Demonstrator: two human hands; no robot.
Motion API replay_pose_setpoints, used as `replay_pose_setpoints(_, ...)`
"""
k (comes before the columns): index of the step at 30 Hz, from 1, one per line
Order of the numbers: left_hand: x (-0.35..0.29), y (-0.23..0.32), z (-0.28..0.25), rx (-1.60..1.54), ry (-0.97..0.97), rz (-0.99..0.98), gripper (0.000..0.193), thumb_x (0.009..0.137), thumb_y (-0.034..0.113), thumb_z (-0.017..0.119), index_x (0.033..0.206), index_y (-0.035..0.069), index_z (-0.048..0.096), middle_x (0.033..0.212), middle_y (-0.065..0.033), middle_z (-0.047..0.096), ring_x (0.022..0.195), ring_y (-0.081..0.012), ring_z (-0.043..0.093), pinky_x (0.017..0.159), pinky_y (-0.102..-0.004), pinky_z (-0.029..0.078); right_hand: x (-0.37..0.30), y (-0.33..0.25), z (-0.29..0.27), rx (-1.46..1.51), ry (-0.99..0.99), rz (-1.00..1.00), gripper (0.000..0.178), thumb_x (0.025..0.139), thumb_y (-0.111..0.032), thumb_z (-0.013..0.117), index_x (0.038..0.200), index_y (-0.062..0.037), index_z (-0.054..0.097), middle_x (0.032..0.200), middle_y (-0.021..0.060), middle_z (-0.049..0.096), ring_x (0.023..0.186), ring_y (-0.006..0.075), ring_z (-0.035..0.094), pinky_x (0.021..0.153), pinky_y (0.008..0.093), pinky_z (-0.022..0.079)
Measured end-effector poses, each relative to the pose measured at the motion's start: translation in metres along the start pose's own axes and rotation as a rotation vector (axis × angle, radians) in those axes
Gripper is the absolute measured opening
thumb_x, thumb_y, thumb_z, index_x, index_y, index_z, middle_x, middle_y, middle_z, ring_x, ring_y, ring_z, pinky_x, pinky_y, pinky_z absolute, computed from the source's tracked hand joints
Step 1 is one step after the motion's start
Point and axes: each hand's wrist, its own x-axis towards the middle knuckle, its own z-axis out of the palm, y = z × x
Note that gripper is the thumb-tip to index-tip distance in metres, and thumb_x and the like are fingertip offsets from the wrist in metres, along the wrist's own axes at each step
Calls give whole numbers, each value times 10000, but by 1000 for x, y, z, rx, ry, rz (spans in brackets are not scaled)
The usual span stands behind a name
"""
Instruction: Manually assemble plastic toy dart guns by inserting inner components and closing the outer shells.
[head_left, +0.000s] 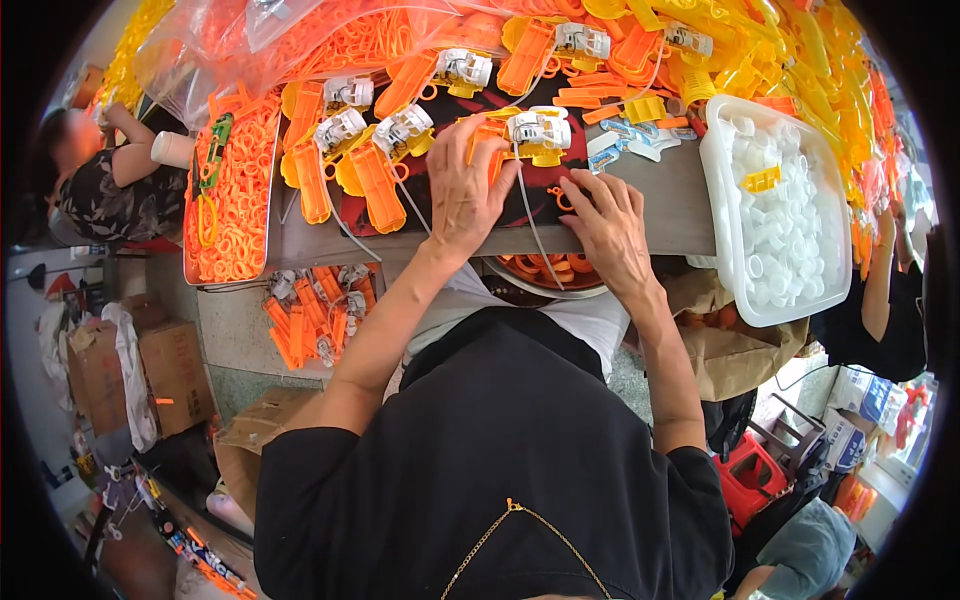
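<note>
My left hand (465, 195) bends its fingers around the orange body of a toy assembly (492, 150), whose white, wired end (540, 128) points right. A thin pale tube hangs from that end toward the table's front edge. Between the thumb and fingertips of my right hand (612, 232) is a small orange ring piece (560, 199), close to the dark mat. Several similar orange, yellow and white assemblies lie left of my hands, one of them an orange unit (376, 190) with its own tube. My fingers partly cover the held assembly.
A tray of orange rings (235, 262) stands left, with a green tool (214, 150) on it. On the right is a white bin (712, 190) of translucent caps. Blue-white pieces (625, 138) lie near it. Orange and yellow parts heap behind. Below the table edge sits a bowl of orange parts (545, 270). Other people sit at both sides.
</note>
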Motion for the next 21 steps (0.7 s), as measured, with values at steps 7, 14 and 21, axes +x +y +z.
replay_pose_setpoints(7, 12, 16, -3, 177, -111, -82, 302, 734, 181, 822, 954, 102, 630, 1290, -110, 541, 1251, -322, 482, 1070, -484, 342, 3, 4, 18, 98, 22, 112, 245, 863, -135, 735, 1098, -74, 706, 1119, 50, 656, 1008, 252, 592, 894, 411, 428)
replay_pose_setpoints(14, 26, -2, -14, 105, -72, -43, 199, 767, 103, 773, 913, 64, 644, 1280, -132, 567, 1234, -330, 517, 1066, -467, 376, 9, -4, 19, -7, 164, 237, 220, 876, -114, 716, 1094, -87, 717, 1093, 49, 682, 1000, 248, 601, 898, 394, 415)
replay_pose_setpoints(21, 13, -24, 1, 34, -205, -7, 229, 944, 161, 677, 1094, 59, 538, 1332, -144, 570, 1288, -309, 525, 1144, -524, 348, 3, 4, 17, 8, 53, -45, 302, 817, -148, 776, 1110, -101, 722, 1116, 11, 706, 1034, 204, 614, 947, 390, 401)
